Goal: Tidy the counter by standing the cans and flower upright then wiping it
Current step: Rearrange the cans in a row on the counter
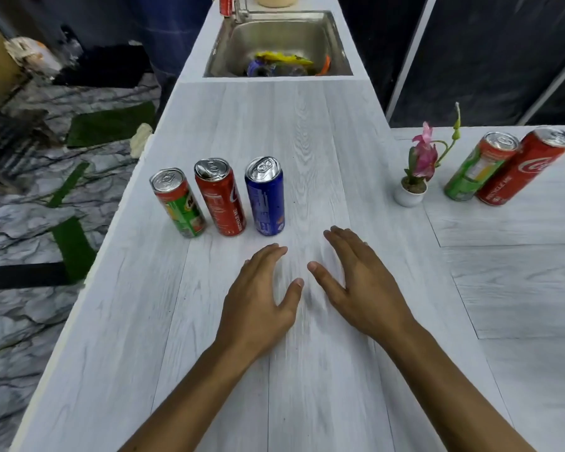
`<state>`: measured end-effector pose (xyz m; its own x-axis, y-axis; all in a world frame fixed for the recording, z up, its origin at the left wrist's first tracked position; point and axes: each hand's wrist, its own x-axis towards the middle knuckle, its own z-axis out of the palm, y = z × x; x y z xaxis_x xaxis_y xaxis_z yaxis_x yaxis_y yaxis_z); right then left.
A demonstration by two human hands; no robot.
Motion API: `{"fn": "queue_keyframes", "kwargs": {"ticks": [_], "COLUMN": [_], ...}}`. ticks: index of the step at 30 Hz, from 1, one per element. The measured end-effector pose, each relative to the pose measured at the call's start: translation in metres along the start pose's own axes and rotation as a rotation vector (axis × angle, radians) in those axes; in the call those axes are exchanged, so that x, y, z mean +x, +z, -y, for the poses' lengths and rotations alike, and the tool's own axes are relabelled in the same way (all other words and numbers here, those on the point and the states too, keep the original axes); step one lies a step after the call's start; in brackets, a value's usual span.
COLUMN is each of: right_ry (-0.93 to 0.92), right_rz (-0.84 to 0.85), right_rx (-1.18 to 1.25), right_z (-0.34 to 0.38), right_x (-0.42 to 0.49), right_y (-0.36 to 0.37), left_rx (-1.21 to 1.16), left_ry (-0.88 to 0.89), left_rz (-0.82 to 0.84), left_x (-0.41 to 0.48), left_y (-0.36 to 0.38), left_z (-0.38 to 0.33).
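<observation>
Upright on the bench (307, 141): cans (221, 197) and flower (423, 158) (no cloth visible). Wiping yet to come, left hand (258, 298) and right hand (359, 288) open-fingered, empty.

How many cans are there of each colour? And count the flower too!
Green cans: 2
Red cans: 3, one of them beyond the sink
Blue can: 1
Potted flower: 1
Total: 7
</observation>
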<state>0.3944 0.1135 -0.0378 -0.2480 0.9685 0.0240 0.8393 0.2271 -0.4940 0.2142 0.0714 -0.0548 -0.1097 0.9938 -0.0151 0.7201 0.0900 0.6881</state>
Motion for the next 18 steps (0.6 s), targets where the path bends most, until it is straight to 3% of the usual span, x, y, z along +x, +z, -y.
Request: {"fn": "queue_keyframes", "kwargs": {"ticks": [12, 18], "right_ry": [0.001, 0.064], "right_rz": [-0.056, -0.080], "right_rx": [-0.061, -0.069], "right_z": [-0.068, -0.106], "right_x": [-0.053, -0.080], "right_y": [-0.047, -0.069], "left_rx": [0.143, 0.209], "left_ry": [0.227, 0.317], "left_rz": [0.202, 0.226], "left_x": [0.006, 0.013], "left_y": [0.041, 0.075], "left_z": [-0.061, -0.091]}}
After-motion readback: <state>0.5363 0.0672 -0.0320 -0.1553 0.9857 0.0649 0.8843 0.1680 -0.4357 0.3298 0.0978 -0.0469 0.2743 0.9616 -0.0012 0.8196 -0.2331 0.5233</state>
